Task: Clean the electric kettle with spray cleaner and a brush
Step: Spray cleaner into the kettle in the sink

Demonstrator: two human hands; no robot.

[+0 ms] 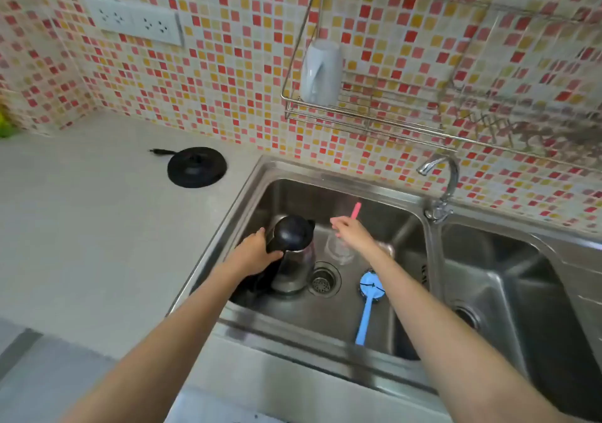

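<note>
In the left basin of the double steel sink [247,194], a blue long-handled brush [365,315] lies with its handle toward us and its round head beside the drain strainer [322,280]. Just left of the strainer, the electric kettle [294,269] stands upright on the basin floor with its black lid closed. Our left hand [257,251] grips the kettle at its black top, the fingers curled round it. Our right hand [351,233] hovers over the basin behind the strainer, its fingers curled round a pink handle [355,211]; we cannot tell what tool this belongs to. A clear vessel [340,251] stands below this hand, its type blurred. The faucet [443,188] rises at the divider between the basins. On the counter [97,227] to the left, the black kettle base [196,167] sits well apart from the kettle. On the tiled wall, a wire rack [358,109] holds an inverted white mug [321,72].
</note>
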